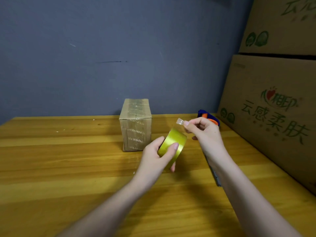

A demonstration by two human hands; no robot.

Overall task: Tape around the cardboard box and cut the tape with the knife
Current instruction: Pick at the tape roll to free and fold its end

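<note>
holding the middle of the frame, the left hand [159,155] is wrapped around a yellow roll of tape [172,145], thumb across the shiny outer band and the other fingers curled behind and under it, lifting it above the wooden table [68,159]. just right of it and a little higher, the right hand [204,132] pinches the loose clear end of the tape [179,121] between thumb and forefinger, the remaining fingers loosely curled; a short stretch of tape runs from the roll up to that pinch. the small cardboard box [136,124] stands upright on the table just above and left of the roll, near the grey wall [102,48], apart from both hands, its top and front already glossy with tape. behind the right hand, at centre right, a blue and orange object [207,116] lies partly hidden; what it is cannot be told. a dark, narrow object [215,177] lies on the table along the right forearm, mostly covered. large printed cartons [273,100] are stacked at the right edge of the frame.
</note>
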